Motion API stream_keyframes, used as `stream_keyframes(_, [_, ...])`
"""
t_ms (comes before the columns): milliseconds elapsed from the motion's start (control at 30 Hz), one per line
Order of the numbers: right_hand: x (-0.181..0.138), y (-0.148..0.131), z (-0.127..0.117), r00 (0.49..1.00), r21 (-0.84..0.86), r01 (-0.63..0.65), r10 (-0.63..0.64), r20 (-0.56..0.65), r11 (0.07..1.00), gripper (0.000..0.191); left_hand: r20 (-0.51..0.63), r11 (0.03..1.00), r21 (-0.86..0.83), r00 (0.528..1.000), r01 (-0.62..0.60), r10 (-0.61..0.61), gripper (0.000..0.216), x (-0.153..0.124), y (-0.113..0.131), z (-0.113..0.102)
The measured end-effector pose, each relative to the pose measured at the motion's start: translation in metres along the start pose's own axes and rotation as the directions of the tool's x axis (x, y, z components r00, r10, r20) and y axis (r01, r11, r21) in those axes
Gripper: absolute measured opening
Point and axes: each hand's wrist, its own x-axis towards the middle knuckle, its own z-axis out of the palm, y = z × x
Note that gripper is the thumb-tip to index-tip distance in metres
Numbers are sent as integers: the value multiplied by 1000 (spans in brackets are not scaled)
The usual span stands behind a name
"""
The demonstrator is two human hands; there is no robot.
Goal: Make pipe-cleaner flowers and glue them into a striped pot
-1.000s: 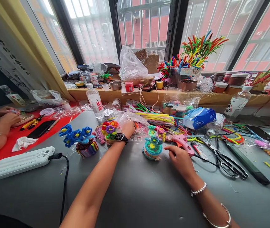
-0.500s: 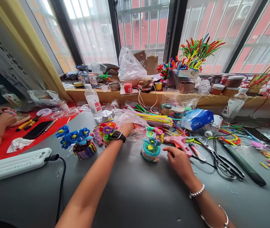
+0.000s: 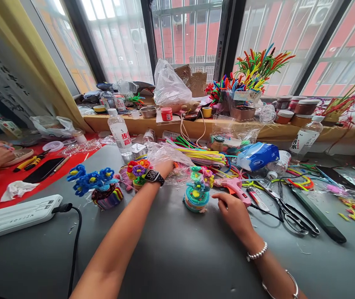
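The left hand (image 3: 166, 167) reaches in among clear plastic wrapping (image 3: 168, 154) and small colourful bits, its fingers hidden, so I cannot tell whether it grips anything. The right hand (image 3: 231, 206) lies low over the bench (image 3: 177, 253), loosely curled with the index finger extended and nothing visible in it. Just beyond that fingertip stands the turquoise pipe-cleaner flowerpot (image 3: 197, 200), upright, between the two forearms; whether finger and pot touch is unclear. The left wrist, wearing a smartwatch (image 3: 154, 176), overlaps the pot of red, purple and orange flowers (image 3: 137, 169), so this reach seems best done with the wrist lifted and the wrapping eased aside, sparing the petals. The right fingertip could steady the turquoise pot low on its coiled side, away from the blooms. Near the right hand lies a pink glue gun (image 3: 238, 189); treating its nozzle as hot would be prudent. Farther right are open scissors (image 3: 296, 218); to the left, a blue-flowered pot (image 3: 107, 195); behind, bundled pipe cleaners (image 3: 207, 157).
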Motion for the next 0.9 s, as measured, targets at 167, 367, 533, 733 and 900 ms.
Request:
stream_keyframes(167, [-1,-2,0,1000,-14,-11,11,9,1000,31,-15,1000,24,1000,11,-11,28,-7,-2,1])
stream_keyframes(367, [-1,-3,-2,1000,-14,0,0,-2,1000,32,-19,999,35,1000,23,-22,28,-5,-4,3])
stream_keyframes(533, [-2,-4,-2,1000,-17,-8,8,12,1000,32,-23,999,28,999,28,-27,26,1,-4,6])
stream_keyframes(733, [-2,-3,-1,1000,-24,-2,2,9,1000,31,-51,999,21,998,36,-35,29,11,-1,17])
stream_keyframes(900, [-2,-3,-1,1000,-25,-3,4,24,1000,31,-68,1000,11,998,15,-14,35,16,-1,23])
